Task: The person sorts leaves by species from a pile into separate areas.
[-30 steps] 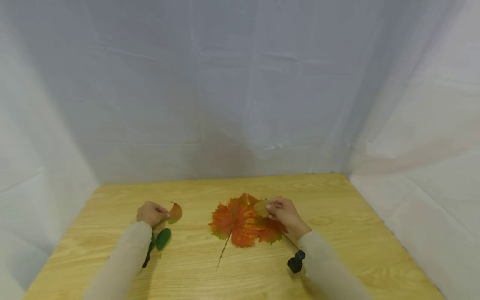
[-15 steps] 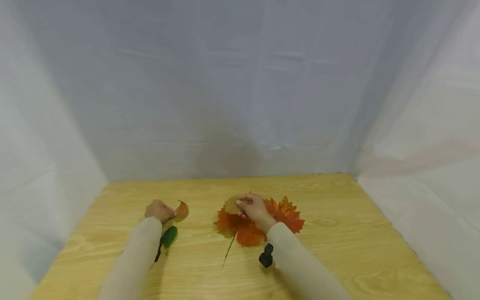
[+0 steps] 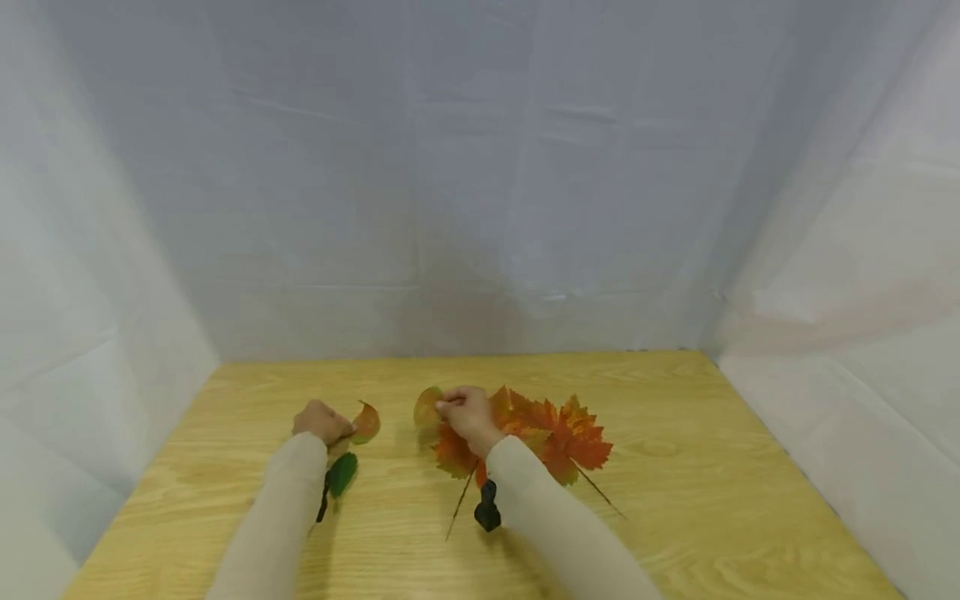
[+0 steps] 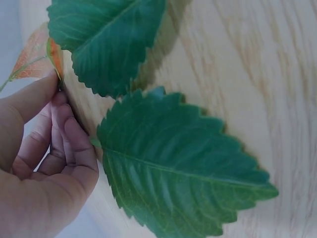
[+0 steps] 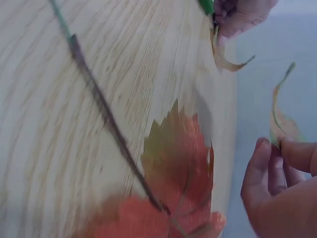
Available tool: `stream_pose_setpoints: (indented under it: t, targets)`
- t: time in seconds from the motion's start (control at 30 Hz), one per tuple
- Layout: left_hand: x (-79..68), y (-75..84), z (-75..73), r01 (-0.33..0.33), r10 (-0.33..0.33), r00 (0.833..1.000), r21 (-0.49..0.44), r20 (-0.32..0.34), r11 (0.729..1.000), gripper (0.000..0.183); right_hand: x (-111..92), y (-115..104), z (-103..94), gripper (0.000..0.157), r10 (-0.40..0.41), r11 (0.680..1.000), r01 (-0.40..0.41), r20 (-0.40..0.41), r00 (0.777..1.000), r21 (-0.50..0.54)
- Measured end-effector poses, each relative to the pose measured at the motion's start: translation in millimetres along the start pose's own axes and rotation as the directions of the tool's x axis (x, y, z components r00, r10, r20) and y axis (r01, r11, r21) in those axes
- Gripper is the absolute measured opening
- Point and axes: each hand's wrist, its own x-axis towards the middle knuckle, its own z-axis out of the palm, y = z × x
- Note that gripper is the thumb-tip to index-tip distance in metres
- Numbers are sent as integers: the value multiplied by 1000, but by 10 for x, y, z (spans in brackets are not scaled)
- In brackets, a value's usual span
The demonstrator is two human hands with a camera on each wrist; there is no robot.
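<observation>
Between thumb and fingertips, my left hand (image 3: 321,422) pinches a curled orange-brown leaf (image 3: 367,424) at the left of the table. Two green leaves with toothed edges, one upper leaf (image 4: 109,44) and one lower leaf (image 4: 188,168), lie beside that hand in the left wrist view. My right hand (image 3: 467,415) pinches a rounded yellow-green and orange leaf (image 3: 426,407), held up with its tip pointing away in the right wrist view. Beneath this hand and forearm are red-orange maple-like leaves (image 3: 585,442), partly hidden by the sleeve.
Dark thin stems, one at the left (image 3: 459,507) and one at the right (image 3: 602,493), run from the red leaves toward the front. The wooden table (image 3: 712,517) ends at a pale sheet (image 3: 480,208) behind, with more sheeting at both sides.
My right hand has moved left with its leaf, from above the right-hand red leaves to past their left edge. The right-hand red leaves and their stem show more now. The left hand keeps its pinch.
</observation>
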Motion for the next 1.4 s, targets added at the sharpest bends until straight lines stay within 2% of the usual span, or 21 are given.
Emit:
stream_pose_setpoints:
  t: [0.17,0.4,0.67,0.87,1.07,1.3,1.4]
  targets:
    - [5,15,25,5,-5,1000,-27,18,1000,26,4,13,124,25,13,998,-13,3,1000,55]
    - [47,-11,52,-13,13,999,-22,37,1000,27,-15,48,257,13,87,993,-84,-40,995,87]
    - [-37,-79,-80,-46,44,998,34,44,998,29,-13,60,526,9,138,989,-132,-97,986,70]
    - [1,-109,-43,-62,60,998,43,37,997,31,-42,60,549,10,134,991,-133,-131,982,20]
    - [-34,-113,-43,-53,51,998,39,43,998,32,-29,94,600,5,116,991,-125,-187,975,-39]
    - [-42,-36,6,-54,53,997,20,52,998,31,26,122,599,7,138,988,-150,-242,960,-30]
    - [-30,-10,26,-57,56,997,19,56,998,32,45,149,603,10,123,988,-142,-258,958,-54]
